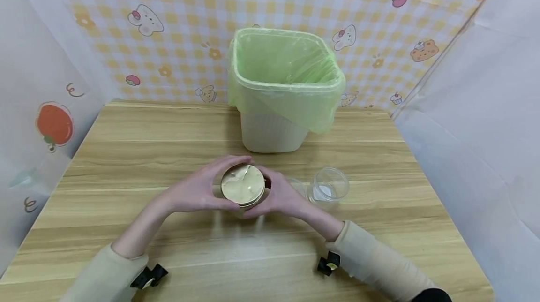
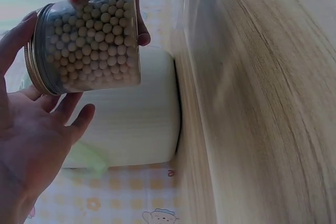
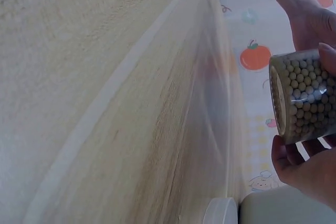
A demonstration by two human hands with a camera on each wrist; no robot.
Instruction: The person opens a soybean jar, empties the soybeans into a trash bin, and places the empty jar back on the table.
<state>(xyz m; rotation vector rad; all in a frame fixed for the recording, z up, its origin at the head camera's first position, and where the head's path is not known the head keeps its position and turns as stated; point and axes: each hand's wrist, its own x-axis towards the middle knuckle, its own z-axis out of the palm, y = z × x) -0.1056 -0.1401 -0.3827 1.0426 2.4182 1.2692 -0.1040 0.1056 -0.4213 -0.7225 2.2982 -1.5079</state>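
A clear jar (image 2: 94,45) packed with small beige balls is held up above the table, its gold lid (image 1: 242,184) facing upward. My left hand (image 1: 198,192) curves around the lid from the left, fingers at the far side and thumb at the near side. From the right, my right hand (image 1: 280,194) grips the jar lower down. In the right wrist view the jar's base (image 3: 279,98) shows clear of the wood, with my right hand (image 3: 310,169) around its body.
Behind the hands stands a white bin (image 1: 274,133) lined with a light green bag (image 1: 291,98). To the right of my right hand is a clear plastic cup (image 1: 331,184). Another clear round item (image 1: 298,185) beside it is partly hidden by that hand. The wooden table (image 1: 236,264) lies below.
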